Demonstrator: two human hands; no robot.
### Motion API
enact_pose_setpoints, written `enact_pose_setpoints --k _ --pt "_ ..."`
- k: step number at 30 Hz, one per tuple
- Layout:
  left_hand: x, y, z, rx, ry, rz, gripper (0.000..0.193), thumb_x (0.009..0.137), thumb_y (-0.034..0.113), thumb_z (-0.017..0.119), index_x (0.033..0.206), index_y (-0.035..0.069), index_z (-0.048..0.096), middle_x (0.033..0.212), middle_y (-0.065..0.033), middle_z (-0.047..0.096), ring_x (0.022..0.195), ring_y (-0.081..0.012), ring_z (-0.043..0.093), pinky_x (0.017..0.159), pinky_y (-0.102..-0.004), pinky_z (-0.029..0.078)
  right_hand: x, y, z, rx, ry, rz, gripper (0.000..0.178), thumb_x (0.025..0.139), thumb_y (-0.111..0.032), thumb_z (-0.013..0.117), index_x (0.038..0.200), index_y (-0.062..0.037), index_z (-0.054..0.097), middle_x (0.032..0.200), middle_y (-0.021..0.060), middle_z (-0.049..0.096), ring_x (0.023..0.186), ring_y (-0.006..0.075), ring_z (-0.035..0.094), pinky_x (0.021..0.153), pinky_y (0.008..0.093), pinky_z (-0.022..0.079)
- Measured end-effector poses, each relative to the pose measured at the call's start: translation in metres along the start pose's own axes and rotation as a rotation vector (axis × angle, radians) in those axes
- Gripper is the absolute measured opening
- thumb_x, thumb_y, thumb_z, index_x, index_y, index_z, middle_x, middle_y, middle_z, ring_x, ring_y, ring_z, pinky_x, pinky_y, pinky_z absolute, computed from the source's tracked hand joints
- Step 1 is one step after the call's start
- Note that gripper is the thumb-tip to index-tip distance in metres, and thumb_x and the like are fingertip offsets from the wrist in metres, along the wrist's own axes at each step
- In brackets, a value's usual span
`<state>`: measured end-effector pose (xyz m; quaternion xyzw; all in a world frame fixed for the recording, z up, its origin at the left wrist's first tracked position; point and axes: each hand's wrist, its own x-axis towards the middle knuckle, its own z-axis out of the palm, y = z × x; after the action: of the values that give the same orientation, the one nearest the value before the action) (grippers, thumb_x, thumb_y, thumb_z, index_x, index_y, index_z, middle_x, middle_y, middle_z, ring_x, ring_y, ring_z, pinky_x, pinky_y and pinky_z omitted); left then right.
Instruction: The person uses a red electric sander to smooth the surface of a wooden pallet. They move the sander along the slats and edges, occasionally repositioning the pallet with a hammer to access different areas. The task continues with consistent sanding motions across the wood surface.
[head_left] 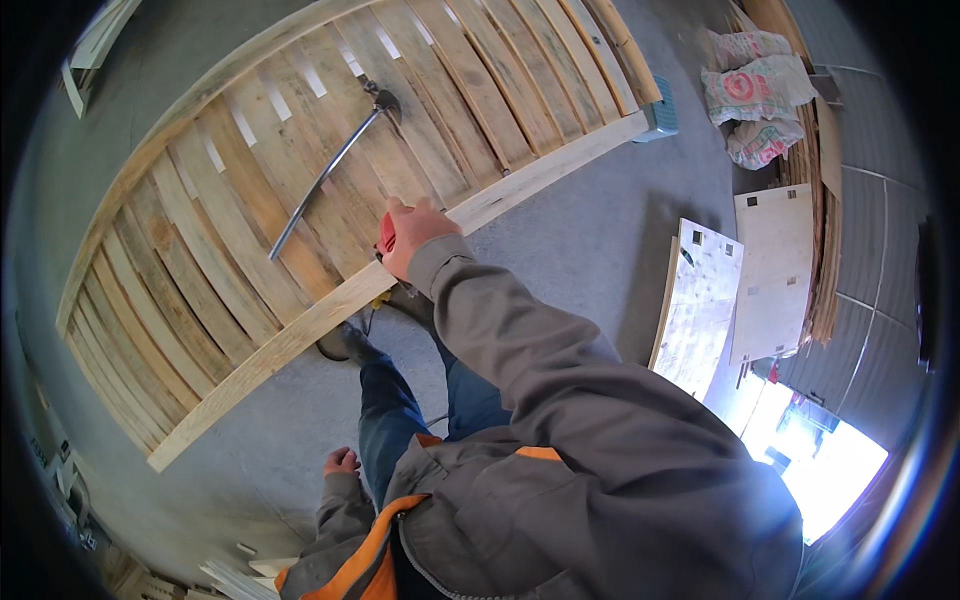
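Note:
A long wooden slatted frame lies across the view in front of me, its pale near rail running from lower left to upper right. My right hand is closed around a red tool at this rail; most of the tool is hidden by the hand, so its kind does not show. On the slats, just beyond that hand, rests a hammer with a dark head and a shiny metal handle. Low at my left side hangs my left hand, its fingers curled, apart from the frame.
Stuffed white sacks sit on stacked boards at the far right. Pale panels with square holes lean nearer to me. A teal support stands under the frame's right end. Wood strips lie at the lower left.

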<state>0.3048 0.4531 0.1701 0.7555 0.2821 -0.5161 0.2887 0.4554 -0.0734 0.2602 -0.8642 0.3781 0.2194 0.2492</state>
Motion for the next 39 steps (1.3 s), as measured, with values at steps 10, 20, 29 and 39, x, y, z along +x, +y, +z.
enact_pose_setpoints --k 10,20,29,39 --pt "-0.006 0.028 0.045 0.092 0.009 0.013 0.035 0.097 0.021 0.068 0.125 0.001 0.066 0.101 -0.0119 0.074 0.081 -0.0199 0.072 0.066 -0.0347 0.058 0.072 0.165 -0.092 -0.122 0.183 0.187 0.06 0.081 -0.044 0.078 0.131 -0.0172 0.057 0.123 0.0245 0.062 0.111 0.0412 0.067 0.093 0.048 0.056" --pt "-0.008 0.064 0.096 0.116 -0.026 0.028 0.031 0.096 0.018 0.07 0.121 0.001 0.068 0.1 -0.0107 0.073 0.079 -0.0172 0.069 0.066 -0.0326 0.056 0.15 0.318 -0.167 -0.238 0.316 0.38 0.079 0.078 -0.056 0.072 0.147 -0.0253 0.051 0.139 0.0234 0.058 0.127 0.0375 0.062 0.104 0.0455 0.052" --pt "-0.011 0.08 0.112 0.21 -0.021 0.049 0.032 0.094 0.015 0.071 0.121 -0.002 0.068 0.099 -0.0119 0.073 0.08 -0.0181 0.069 0.072 -0.0324 0.058 0.172 0.381 -0.206 -0.208 0.366 0.441 0.08 0.075 -0.055 0.075 0.146 -0.0272 0.052 0.14 0.0182 0.059 0.125 0.0332 0.064 0.102 0.0445 0.053" --pt "-0.002 0.088 0.094 0.149 -0.06 0.081 0.035 0.095 0.018 0.069 0.124 -0.002 0.066 0.1 -0.0127 0.073 0.08 -0.0202 0.072 0.067 -0.0334 0.058 0.101 0.268 -0.139 -0.108 0.267 0.185 0.062 0.078 -0.046 0.078 0.13 -0.0193 0.06 0.126 0.0245 0.061 0.111 0.0421 0.067 0.095 0.0505 0.055"
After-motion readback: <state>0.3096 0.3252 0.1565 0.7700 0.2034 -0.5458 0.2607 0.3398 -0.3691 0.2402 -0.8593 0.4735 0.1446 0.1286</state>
